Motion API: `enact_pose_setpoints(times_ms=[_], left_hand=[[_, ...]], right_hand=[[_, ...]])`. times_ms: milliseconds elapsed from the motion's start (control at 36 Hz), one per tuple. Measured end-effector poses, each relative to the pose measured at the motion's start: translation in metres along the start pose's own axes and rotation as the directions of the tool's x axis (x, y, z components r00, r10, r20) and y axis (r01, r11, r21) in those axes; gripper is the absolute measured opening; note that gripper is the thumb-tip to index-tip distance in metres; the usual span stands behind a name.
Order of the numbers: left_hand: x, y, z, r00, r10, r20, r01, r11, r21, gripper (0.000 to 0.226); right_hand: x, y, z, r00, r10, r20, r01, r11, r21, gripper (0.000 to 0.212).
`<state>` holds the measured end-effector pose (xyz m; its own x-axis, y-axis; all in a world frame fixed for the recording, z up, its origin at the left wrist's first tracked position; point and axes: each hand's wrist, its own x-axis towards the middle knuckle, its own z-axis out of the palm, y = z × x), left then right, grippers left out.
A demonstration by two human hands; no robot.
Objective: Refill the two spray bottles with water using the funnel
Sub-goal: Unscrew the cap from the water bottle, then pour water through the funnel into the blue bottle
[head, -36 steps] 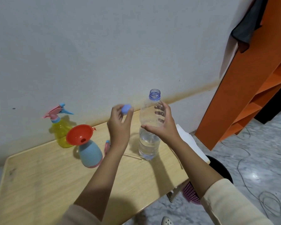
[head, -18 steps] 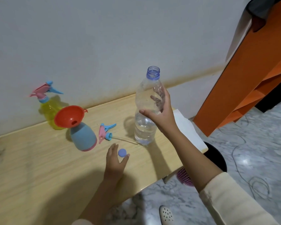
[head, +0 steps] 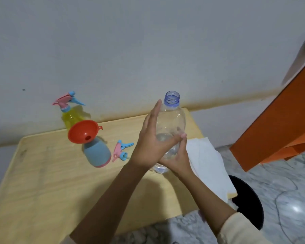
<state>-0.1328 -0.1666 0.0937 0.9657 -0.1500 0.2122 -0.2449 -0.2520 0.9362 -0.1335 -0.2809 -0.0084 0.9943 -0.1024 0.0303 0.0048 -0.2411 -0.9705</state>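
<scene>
The left hand and right hand cover the bottle's lower half, the spray head's tube vanishes behind the left hand, and well right of both the shelf is cut off by the frame edge.

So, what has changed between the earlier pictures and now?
The left hand put the blue cap on the table, then rose and took hold of the water bottle. The right hand slid down to the bottle's lower part. The cap is out of sight now. The funnel in the blue spray bottle, the yellow spray bottle and the loose spray head stayed put.
</scene>
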Motion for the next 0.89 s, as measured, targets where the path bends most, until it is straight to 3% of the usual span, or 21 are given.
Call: enact_pose_setpoints(times_ms=[139, 222, 389, 500, 722, 889], left_hand=[[0.009, 0.001, -0.005, 0.997, -0.053, -0.058, 0.057, 0.996, 0.073, 0.088], [0.014, -0.004, -0.018, 0.981, -0.108, -0.163, 0.118, 0.992, 0.055, 0.088], [0.005, -0.021, -0.031, 0.913, -0.164, -0.374, 0.114, 0.982, -0.154, 0.084], [0.001, -0.028, -0.029, 0.832, -0.262, -0.489, 0.074, 0.926, -0.37, 0.068], [-0.007, -0.042, -0.018, 0.704, -0.46, -0.541, 0.0, 0.762, -0.648, 0.058], [-0.007, -0.054, -0.015, 0.677, -0.531, -0.51, 0.004, 0.695, -0.719, 0.053]], right_hand=[[0.013, -0.01, -0.001, 0.998, -0.067, 0.012, 0.068, 0.983, -0.17, 0.102], [0.024, -0.016, -0.003, 0.985, -0.127, 0.116, 0.152, 0.959, -0.241, 0.106], [0.041, -0.035, -0.007, 0.938, -0.223, 0.264, 0.312, 0.876, -0.368, 0.104], [0.049, -0.047, -0.006, 0.906, -0.243, 0.348, 0.379, 0.831, -0.406, 0.103], [0.051, -0.073, -0.014, 0.849, -0.14, 0.51, 0.49, 0.572, -0.658, 0.099], [0.047, -0.082, -0.015, 0.847, -0.078, 0.526, 0.493, 0.484, -0.723, 0.099]])
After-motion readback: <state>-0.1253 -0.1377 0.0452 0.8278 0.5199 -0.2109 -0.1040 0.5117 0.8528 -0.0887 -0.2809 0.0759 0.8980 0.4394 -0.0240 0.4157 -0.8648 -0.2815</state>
